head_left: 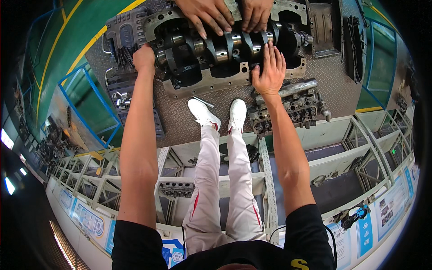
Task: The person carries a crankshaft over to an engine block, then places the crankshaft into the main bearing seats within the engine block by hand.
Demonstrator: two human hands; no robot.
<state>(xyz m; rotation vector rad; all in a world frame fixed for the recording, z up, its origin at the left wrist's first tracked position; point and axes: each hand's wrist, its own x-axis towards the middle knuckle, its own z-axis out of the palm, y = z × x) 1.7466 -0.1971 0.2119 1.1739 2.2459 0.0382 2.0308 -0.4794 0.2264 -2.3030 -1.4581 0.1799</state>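
here, the engine block (211,83) lay on the diamond-plate floor (180,117) at twelve o'clock from the person's white shoes (219,114), open side up, its grey rim oily and dotted with bolt holes. in it sat the dark crankshaft (225,47), running nine to three o'clock, black webs alternating with bright polished journals, the snout end at three. the left hand (144,58) was curled around the shaft's nine o'clock end, holding it; whether the fingers closed fully underneath could not be told. the right hand (269,69) was spread wide and flat, fingers on the shaft near its three o'clock half, palm by the block's rim. a co-worker's two hands (229,15) pressed on the shaft from twelve o'clock. judging by this, doing it well called for keeping the shaft level, moving both ends together with the helper, and keeping fingers clear of webs and saddles. a cylinder head (290,110) lay at five o'clock from the block.
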